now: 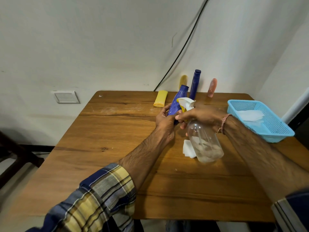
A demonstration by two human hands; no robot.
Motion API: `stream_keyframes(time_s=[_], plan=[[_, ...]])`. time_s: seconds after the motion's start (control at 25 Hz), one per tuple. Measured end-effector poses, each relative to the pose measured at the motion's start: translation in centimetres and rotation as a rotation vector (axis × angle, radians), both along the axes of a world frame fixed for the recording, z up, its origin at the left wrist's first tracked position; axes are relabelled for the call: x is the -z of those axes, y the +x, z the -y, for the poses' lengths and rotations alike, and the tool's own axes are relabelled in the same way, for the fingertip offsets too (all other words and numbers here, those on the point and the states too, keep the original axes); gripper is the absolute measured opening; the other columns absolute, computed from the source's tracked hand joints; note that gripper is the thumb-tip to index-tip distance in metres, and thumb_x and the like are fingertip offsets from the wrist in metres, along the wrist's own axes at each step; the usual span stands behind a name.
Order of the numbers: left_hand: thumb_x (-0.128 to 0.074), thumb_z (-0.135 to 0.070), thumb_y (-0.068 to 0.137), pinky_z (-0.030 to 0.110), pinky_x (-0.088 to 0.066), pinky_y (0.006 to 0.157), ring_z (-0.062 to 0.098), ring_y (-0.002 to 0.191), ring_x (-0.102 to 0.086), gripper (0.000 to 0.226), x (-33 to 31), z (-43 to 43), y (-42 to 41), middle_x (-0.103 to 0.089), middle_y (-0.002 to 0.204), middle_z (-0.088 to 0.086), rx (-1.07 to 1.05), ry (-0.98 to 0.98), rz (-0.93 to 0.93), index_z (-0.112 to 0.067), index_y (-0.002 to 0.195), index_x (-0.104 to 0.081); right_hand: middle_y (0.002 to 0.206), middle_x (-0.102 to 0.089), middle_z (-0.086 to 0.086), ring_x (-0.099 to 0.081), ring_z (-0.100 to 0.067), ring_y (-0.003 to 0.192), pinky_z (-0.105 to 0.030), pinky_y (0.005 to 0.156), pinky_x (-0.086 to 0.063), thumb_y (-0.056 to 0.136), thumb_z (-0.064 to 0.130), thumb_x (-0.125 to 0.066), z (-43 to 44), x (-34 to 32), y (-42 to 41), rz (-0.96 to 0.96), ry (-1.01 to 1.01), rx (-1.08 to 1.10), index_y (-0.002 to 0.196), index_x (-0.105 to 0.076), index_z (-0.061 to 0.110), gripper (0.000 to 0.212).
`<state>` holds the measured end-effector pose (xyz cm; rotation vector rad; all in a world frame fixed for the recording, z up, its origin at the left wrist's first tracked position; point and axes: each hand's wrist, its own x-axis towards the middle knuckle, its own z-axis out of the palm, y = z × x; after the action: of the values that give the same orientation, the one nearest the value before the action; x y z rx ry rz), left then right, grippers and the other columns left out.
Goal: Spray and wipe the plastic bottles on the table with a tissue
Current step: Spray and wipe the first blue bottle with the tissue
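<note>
— What could go wrong from here?
— The spray head (186, 102) sits almost against the blue bottle (177, 104). Squeezed that close, I'd guess the liquid runs off in drips onto the worktop (117, 139) instead of coating the plastic. Wet plastic is slick, too. The bottle could slide out of a one-handed grip and knock over the ones at the back.
— Which ones?
— A tall blue bottle (194, 84), an amber bottle (183, 81) and a pink bottle (212, 87) stand upright by the wall. A yellow bottle (160, 98) lies flat near them.
— And the hands?
— The left hand (164, 118) is curled round the lower part of the blue bottle, holding it tilted above the worktop. The right hand (200, 115) is wrapped tight round the neck of the clear spray bottle (204, 143). I can't tell if a finger is on the trigger.
— The tissue?
— One tissue (188, 150) lies on the worktop beneath the spray bottle. More sit in the blue basket (275, 128) on the right.
</note>
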<state>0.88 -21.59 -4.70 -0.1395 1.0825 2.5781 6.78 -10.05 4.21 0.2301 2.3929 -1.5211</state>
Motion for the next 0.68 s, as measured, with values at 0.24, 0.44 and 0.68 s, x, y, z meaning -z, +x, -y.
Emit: stream_keyframes(time_s=[0.24, 0.44, 0.68], plan=[[-0.072, 0.011, 0.083, 0.049, -0.062, 0.083, 0.034, 0.105, -0.072, 0.044, 0.0, 0.6, -0.2, -0.066, 0.127, 0.019, 0.019, 0.010, 0.016, -0.020, 0.113, -0.061, 0.089, -0.072, -0.021, -0.066, -0.038, 0.079, -0.060, 0.091, -0.054, 0.073, 0.035, -0.082, -0.8, 0.3, -0.6, 0.005, -0.022, 0.025, 0.097, -0.072, 0.002, 0.042], [-0.073, 0.009, 0.083, 0.044, -0.062, 0.083, 0.037, 0.109, -0.072, 0.049, 0.3, 0.7, 0.3, -0.068, 0.126, 0.020, 0.029, -0.020, 0.020, -0.015, 0.124, -0.062, 0.091, -0.074, -0.023, -0.070, -0.035, 0.075, -0.054, 0.088, -0.055, 0.071, 0.036, -0.080, -1.4, -0.5, -1.8, -0.083, 0.022, 0.057, 0.088, -0.074, -0.001, 0.041], [-0.076, 0.007, 0.080, 0.034, -0.063, 0.075, 0.030, 0.108, -0.067, 0.059, 0.0, 1.5, 0.9, -0.059, 0.133, 0.017, 0.040, -0.014, 0.054, -0.012, 0.132, -0.057, 0.096, -0.076, -0.008, -0.071, -0.029, 0.092, -0.050, 0.094, -0.055, 0.078, 0.048, -0.078, -4.3, -0.4, -2.0, -0.329, 0.163, 0.185, 0.102, -0.072, 0.015, 0.041]])
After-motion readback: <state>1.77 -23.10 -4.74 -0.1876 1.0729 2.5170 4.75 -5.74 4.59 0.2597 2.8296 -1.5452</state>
